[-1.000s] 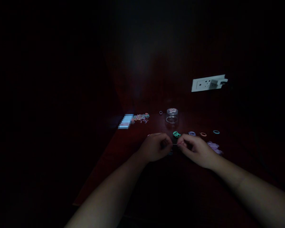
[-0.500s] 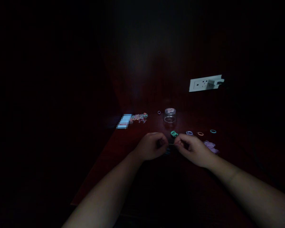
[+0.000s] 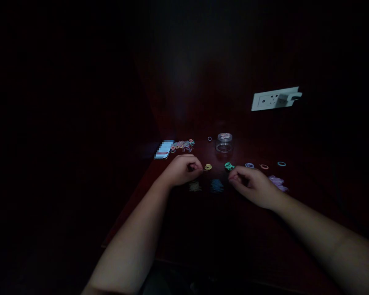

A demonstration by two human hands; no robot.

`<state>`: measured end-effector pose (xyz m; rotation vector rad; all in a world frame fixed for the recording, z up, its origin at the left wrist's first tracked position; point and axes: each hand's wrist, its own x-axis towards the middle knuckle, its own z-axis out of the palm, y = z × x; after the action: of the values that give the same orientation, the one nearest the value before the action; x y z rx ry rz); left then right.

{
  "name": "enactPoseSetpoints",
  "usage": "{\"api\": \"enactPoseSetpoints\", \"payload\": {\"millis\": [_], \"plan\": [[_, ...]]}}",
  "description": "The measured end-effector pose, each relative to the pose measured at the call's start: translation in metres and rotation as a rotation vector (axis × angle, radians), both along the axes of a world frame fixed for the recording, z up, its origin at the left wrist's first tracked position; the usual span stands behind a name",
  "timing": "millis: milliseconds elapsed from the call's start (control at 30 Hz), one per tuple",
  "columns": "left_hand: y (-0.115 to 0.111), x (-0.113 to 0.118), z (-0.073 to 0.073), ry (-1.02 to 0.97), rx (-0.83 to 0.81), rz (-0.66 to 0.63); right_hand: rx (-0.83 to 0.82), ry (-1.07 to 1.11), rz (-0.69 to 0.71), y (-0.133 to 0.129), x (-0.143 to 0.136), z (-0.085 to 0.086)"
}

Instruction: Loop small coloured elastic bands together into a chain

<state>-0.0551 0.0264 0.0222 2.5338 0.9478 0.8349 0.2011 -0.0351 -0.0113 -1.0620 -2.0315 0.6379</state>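
My left hand (image 3: 186,170) is pinched closed, and a thin yellowish elastic band (image 3: 204,170) shows at its fingertips. Right beside those fingertips lies a small group of yellow elastic bands (image 3: 208,166). My right hand (image 3: 249,183) is also closed, thumb against fingers; whatever it may hold is hidden. Just behind its fingertips sit green elastic bands (image 3: 229,166). Between and below the hands lie a heap of blue bands (image 3: 217,186) and a dull yellowish heap (image 3: 194,186). A purple heap (image 3: 278,183) rests beside my right wrist.
Farther back stand a clear lidded jar (image 3: 224,144) and a mixed pile of bands (image 3: 183,145), next to a lit phone (image 3: 164,149). Purple (image 3: 249,165), orange (image 3: 264,166) and teal (image 3: 281,164) bands lie to the right. A socket (image 3: 275,99) with a plug is on the wall.
A thin band was stretched between both hands; now the hands are apart. My left hand has moved left, beside the yellow bands. The yellowish and blue heaps show more fully.
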Motion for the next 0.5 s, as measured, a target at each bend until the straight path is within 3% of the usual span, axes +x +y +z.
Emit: {"api": "enactPoseSetpoints", "payload": {"millis": [200,500], "plan": [[0.011,-0.024,-0.003,0.226,-0.344,0.005,0.016,-0.012,0.022,0.003,0.001,-0.005],[0.013,-0.028,-0.003,0.312,-0.508,0.042,0.012,-0.014,0.015,0.003,0.000,-0.006]]}}
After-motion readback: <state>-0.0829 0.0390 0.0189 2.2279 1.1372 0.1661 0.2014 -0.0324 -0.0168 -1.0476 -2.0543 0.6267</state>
